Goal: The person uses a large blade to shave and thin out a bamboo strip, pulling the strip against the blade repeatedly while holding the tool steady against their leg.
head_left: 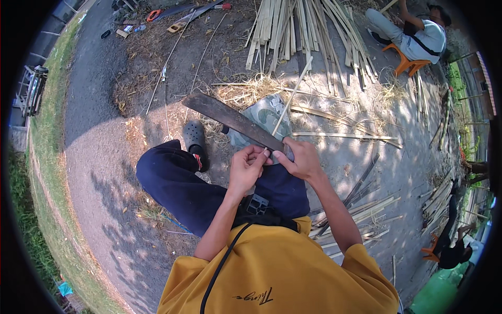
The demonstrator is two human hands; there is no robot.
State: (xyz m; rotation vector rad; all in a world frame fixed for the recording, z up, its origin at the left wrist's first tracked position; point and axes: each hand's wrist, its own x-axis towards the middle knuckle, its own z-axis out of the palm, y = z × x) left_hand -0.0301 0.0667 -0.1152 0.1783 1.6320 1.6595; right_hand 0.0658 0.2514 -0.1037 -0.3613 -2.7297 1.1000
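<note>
My right hand (302, 158) is closed round the near end of a dark, worn machete (230, 119); its handle is hidden in the grip. The broad blade slants up to the left, over a camouflage cloth (253, 137) on my leg. Close beside it, the fingers of my left hand (248, 168) pinch the near end of a thin, pale bamboo strip (294, 94). The strip runs up and to the right, with the blade crossing over its lower part. The two hands are nearly touching, thumbs toward each other.
Bamboo strips (285, 31) lie heaped ahead, with curly shavings (256, 89) nearer. More strips (366, 217) lie at my right. Saws (196, 15) rest at the far left. A person on an orange stool (408, 60) sits far right; another sits lower right.
</note>
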